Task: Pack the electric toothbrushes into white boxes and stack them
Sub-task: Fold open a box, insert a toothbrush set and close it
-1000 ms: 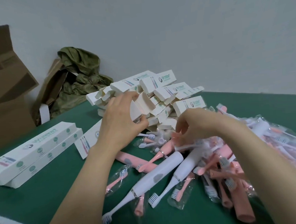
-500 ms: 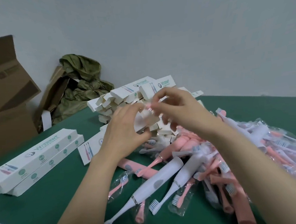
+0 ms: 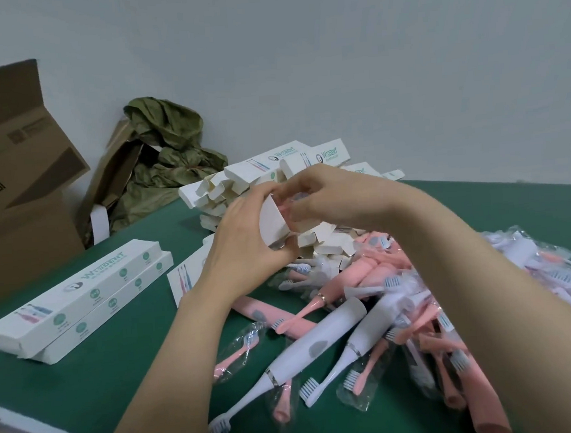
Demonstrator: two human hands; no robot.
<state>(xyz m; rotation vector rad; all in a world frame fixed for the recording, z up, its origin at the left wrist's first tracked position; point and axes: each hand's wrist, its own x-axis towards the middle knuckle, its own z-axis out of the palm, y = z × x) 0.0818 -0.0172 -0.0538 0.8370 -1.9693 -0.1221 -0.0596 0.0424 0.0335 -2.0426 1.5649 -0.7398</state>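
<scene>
My left hand (image 3: 245,242) grips an open white box (image 3: 273,225) held up over the green table (image 3: 103,381). My right hand (image 3: 330,196) is at the box's open end, fingers curled round a pink toothbrush (image 3: 297,198) that is mostly hidden. Below lies a heap of pink toothbrushes (image 3: 375,264) and bagged brush heads. Two white toothbrushes (image 3: 315,344) lie at its front. A pile of empty white boxes (image 3: 273,164) stands behind my hands. Two shut boxes (image 3: 80,298) lie stacked at the left.
Another white box (image 3: 185,280) lies partly under my left forearm. A large brown carton (image 3: 16,201) stands at the far left, and a crumpled green bag (image 3: 169,163) leans on the wall behind the table. The table's near edge runs along the lower left.
My right hand lifted from the toothbrush heap with a pink piece and came up to the open end of the box. My left hand raised the box slightly.
</scene>
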